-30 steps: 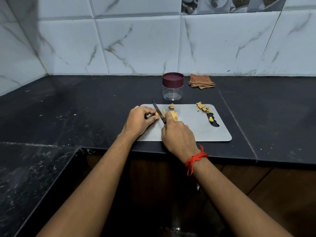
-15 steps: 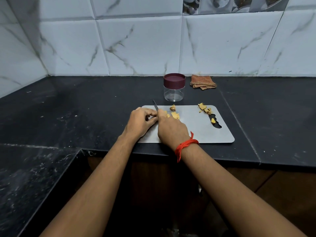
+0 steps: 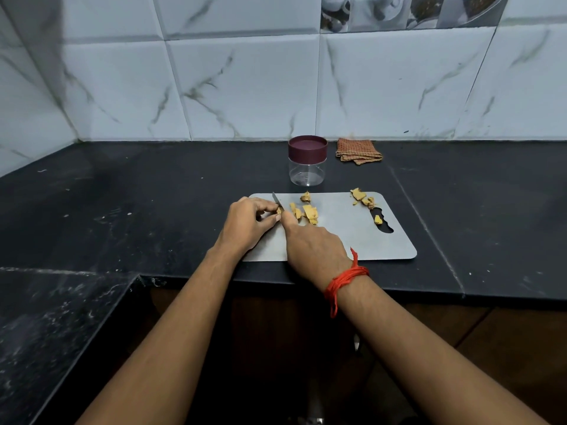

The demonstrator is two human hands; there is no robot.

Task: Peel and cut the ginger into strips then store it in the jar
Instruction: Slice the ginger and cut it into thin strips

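Right hand (image 3: 313, 246) slid left, gripping knife (image 3: 276, 200) at board's (image 3: 352, 240) far-left corner. Left hand (image 3: 245, 225) pinches ginger bit (image 3: 278, 211): likely light, firm, slick; hold its sides.

Your right hand (image 3: 313, 243) hides the handle of the knife (image 3: 276, 202); only the blade's tip shows. The ginger piece (image 3: 278, 211) pinched in your left hand (image 3: 245, 223) is mostly covered by fingers. Both hands hide the cutting board's (image 3: 352, 240) near left corner. Your forearms run off the bottom edge. A picture tile (image 3: 399, 10) is cut off at the top.
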